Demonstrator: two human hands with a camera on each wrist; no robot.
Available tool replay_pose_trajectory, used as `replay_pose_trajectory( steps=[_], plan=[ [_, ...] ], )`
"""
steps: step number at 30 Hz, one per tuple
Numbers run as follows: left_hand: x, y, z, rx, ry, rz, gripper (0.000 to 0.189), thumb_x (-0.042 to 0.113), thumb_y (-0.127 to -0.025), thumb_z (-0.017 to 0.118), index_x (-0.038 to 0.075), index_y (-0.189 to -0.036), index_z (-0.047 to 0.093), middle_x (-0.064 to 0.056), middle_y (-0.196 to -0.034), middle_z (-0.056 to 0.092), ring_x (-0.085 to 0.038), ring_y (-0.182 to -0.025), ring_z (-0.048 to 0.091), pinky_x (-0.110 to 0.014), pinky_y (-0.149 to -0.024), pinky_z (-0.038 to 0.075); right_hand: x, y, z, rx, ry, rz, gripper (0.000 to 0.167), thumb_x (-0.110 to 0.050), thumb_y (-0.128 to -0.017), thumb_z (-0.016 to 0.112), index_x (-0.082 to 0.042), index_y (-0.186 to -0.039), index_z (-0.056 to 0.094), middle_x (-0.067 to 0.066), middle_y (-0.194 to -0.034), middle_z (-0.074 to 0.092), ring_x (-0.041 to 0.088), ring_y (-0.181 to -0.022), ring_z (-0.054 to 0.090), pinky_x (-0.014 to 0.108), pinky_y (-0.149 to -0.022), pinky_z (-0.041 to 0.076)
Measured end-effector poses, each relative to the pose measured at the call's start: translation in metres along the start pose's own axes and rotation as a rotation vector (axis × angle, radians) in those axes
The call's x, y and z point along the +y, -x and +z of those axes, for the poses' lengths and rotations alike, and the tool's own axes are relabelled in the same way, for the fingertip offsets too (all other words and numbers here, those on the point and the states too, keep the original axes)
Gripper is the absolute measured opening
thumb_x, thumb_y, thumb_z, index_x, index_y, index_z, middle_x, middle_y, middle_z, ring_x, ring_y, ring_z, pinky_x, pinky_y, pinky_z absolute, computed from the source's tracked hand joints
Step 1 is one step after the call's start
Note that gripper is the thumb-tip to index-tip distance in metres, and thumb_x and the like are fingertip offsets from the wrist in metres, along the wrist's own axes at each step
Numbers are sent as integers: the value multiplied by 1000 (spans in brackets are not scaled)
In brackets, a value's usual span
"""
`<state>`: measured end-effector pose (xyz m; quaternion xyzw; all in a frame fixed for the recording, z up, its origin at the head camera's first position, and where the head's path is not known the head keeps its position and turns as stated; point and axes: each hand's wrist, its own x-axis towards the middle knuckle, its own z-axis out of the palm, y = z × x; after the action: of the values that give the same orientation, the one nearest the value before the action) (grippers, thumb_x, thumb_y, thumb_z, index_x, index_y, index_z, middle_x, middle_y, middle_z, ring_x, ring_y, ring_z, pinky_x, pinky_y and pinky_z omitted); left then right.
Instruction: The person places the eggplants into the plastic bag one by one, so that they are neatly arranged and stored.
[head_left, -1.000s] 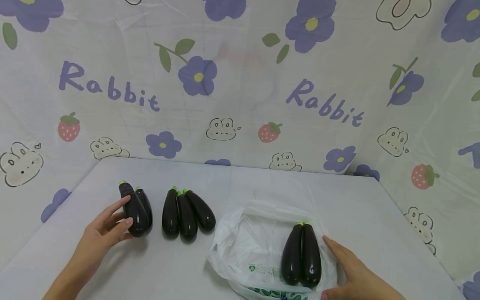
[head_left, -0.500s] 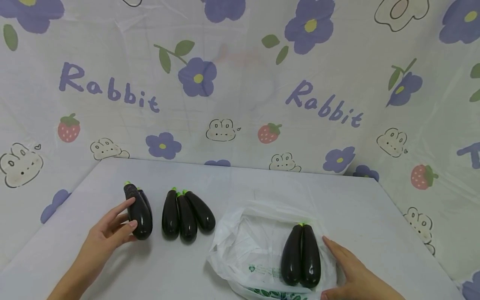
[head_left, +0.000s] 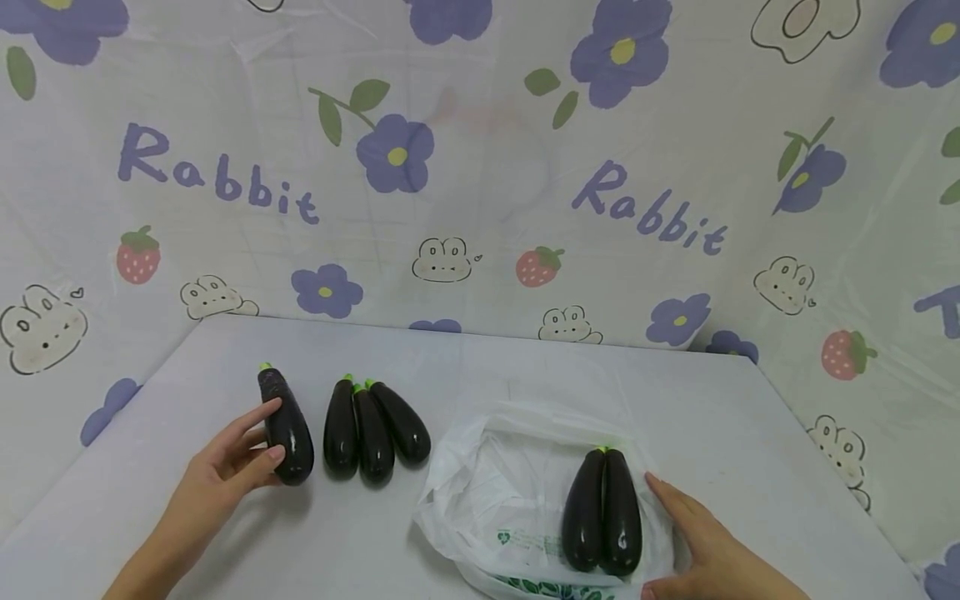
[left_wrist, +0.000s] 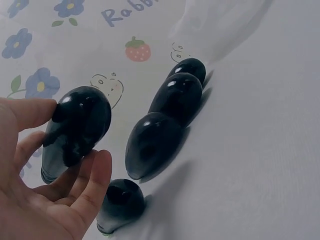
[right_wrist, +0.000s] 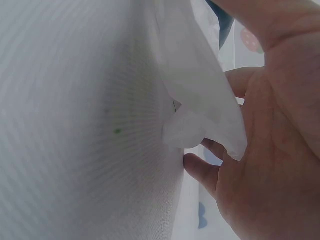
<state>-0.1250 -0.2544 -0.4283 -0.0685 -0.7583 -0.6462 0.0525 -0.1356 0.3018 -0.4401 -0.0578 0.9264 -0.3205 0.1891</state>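
Observation:
My left hand (head_left: 225, 467) grips an eggplant (head_left: 287, 429) between thumb and fingers, its green stem end pointing away. In the left wrist view this held eggplant (left_wrist: 77, 130) is up off the table, and another eggplant (left_wrist: 122, 202) lies below it, hidden behind it in the head view. Just to the right, three eggplants (head_left: 375, 433) lie side by side. My right hand (head_left: 708, 546) rests along the right side of a white plastic bag (head_left: 461, 508), fingers extended against its film (right_wrist: 200, 90). Two eggplants (head_left: 602, 512) lie together inside the bag, at its right side.
The white table (head_left: 480, 358) ends at a cloth backdrop (head_left: 480, 192) printed with flowers, rabbits and strawberries. The bag's mouth is spread wide, facing up, with green print near its front edge.
My left hand has moved right and slightly nearer with the held eggplant, which now covers the one beside it in the head view. My right hand and the bag have stayed put.

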Motion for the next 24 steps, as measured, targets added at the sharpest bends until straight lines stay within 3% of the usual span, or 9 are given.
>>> replay_pose_trajectory(
  steps=[6,20,24],
  plan=[
    [-1,1,4,-5,-32,10,59,16,-99,62,20,-153,38,-28,-135,49,-23,-101,66,-34,-82,54,-1,1,0,-2,0,15,135,-45,-49,94,-19,-158,18,21,-156,21,47,-139,21,70,-101,24],
    [0,2,12,-59,-11,0,59,15,-98,63,19,-152,39,-26,-130,52,-23,-101,65,-37,-79,55,1,1,0,0,0,-9,134,-47,-50,93,-18,-158,18,21,-156,22,47,-139,22,70,-101,24],
    [1,2,14,-80,4,27,58,10,-98,62,15,-151,40,-28,-128,52,-22,-101,65,-38,-78,56,0,1,0,-3,-1,-8,134,-46,-50,93,-18,-158,18,22,-156,21,48,-138,22,71,-101,24]
  ],
)
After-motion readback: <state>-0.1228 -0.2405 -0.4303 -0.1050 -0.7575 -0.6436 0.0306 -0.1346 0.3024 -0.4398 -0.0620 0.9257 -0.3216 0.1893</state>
